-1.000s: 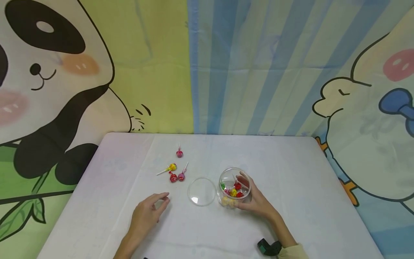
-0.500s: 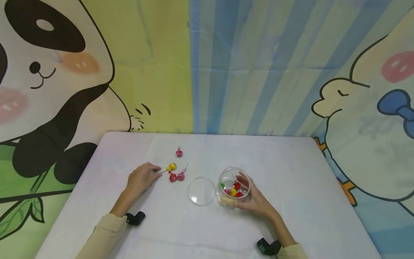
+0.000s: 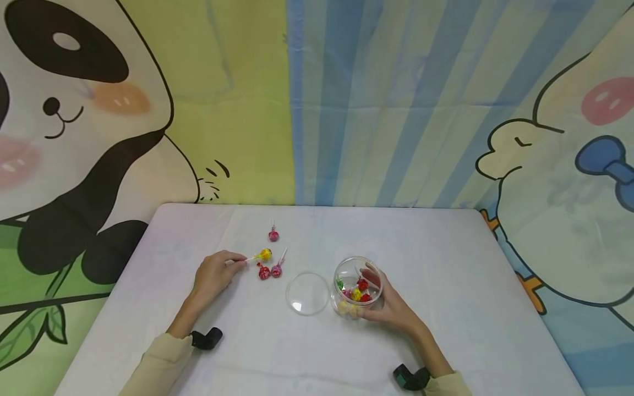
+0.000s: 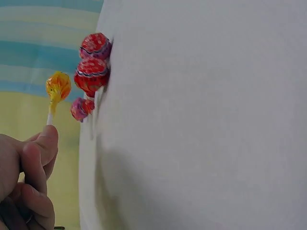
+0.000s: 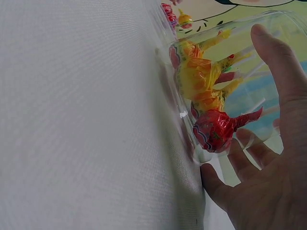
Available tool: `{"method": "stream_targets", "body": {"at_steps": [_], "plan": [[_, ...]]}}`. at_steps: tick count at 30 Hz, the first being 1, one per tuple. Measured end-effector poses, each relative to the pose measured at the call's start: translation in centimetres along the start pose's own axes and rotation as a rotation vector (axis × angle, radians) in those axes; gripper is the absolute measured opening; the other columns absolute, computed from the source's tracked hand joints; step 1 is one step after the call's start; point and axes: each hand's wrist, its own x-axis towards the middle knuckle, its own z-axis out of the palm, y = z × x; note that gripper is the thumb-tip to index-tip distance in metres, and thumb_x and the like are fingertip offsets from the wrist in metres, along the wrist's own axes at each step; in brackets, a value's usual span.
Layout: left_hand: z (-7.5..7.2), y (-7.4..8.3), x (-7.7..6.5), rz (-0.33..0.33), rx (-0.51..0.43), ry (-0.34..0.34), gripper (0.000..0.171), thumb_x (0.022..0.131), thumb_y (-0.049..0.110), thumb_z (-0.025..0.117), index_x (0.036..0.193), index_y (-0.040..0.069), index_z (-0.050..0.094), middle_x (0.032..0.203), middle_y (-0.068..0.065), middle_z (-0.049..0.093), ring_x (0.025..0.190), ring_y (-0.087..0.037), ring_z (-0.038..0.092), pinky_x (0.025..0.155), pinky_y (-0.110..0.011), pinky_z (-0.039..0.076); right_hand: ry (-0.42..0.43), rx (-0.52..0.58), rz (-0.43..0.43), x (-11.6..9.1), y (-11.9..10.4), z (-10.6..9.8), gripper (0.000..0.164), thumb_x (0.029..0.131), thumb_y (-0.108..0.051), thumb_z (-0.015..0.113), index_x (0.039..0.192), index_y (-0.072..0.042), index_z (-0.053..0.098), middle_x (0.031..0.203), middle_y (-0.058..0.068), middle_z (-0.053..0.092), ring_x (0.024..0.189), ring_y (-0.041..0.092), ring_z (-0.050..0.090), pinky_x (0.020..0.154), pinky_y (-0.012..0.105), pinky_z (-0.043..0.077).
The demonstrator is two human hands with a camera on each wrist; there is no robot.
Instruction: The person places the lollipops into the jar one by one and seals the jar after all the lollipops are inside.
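My left hand (image 3: 216, 273) pinches the white stick of a yellow lollipop (image 4: 58, 87) between thumb and fingers, and the wrapped head points away from the hand. Just beside it lie a red lollipop (image 3: 264, 273) and a pink-purple lollipop (image 3: 276, 270). Another pink lollipop (image 3: 273, 235) lies farther back. On the right, my right hand (image 3: 388, 305) grips a clear round jar (image 3: 339, 301) by its side. Inside the jar stand several wrapped lollipops, among them a red one (image 5: 214, 130) and yellow ones (image 5: 197, 76), sticks upward. The jar's top is uncovered.
A clear round lid (image 3: 308, 293) lies flat on the white tablecloth (image 3: 297, 357) between the hands, left of the jar. Behind the table's far edge hangs a printed cloth (image 3: 366, 104) with cartoon animals. Each wrist wears a black camera mount (image 3: 207, 338).
My left hand has moved up and forward to the yellow lollipop, taken hold of its stick and lifted it slightly. The right hand and jar have stayed in place.
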Motion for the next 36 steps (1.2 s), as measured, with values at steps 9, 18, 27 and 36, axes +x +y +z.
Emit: {"method": "stream_targets", "body": {"at_steps": [9,18,27,36], "plan": [[-1.4,5.7,-0.3,0.114,-0.225,0.085,0.012,0.087,0.024,0.073,0.098,0.019,0.075,0.093,0.002,0.071,0.048,-0.012,0.051,0.045,-0.024,0.039,0.018,-0.015,0.002,0.0,0.5,0.1,0.104,0.072,-0.033,0.083,0.152,-0.01,0.021,0.15,0.014,0.043,0.139,0.038,0.041,0.107,0.068,0.027],[-1.1,11.7,-0.8,0.222,-0.458,0.026,0.019,0.084,0.028,0.076,0.097,0.014,0.076,0.089,-0.002,0.073,0.046,-0.009,0.044,0.041,-0.023,0.035,-0.001,0.012,-0.01,0.0,0.3,0.0,0.101,0.073,-0.028,0.082,0.152,-0.011,0.022,0.15,0.014,0.043,0.139,0.038,0.04,0.108,0.069,0.026],[0.7,15.8,-0.8,0.236,-0.575,-0.093,0.019,0.085,0.032,0.075,0.099,0.02,0.077,0.089,0.001,0.072,0.045,-0.014,0.052,0.043,-0.024,0.038,0.0,0.012,0.009,-0.2,0.2,0.0,0.102,0.073,-0.029,0.082,0.152,-0.011,0.021,0.151,0.014,0.042,0.139,0.038,0.041,0.107,0.068,0.029],[4.0,19.0,-0.4,0.462,-0.384,-0.254,0.014,0.087,0.024,0.073,0.099,0.019,0.078,0.09,0.003,0.076,0.042,-0.004,0.051,0.042,-0.021,0.038,-0.018,0.031,0.009,-0.1,0.2,-0.1,0.104,0.075,-0.03,0.082,0.153,-0.011,0.017,0.152,0.015,0.039,0.141,0.039,0.037,0.108,0.069,0.024]]}}
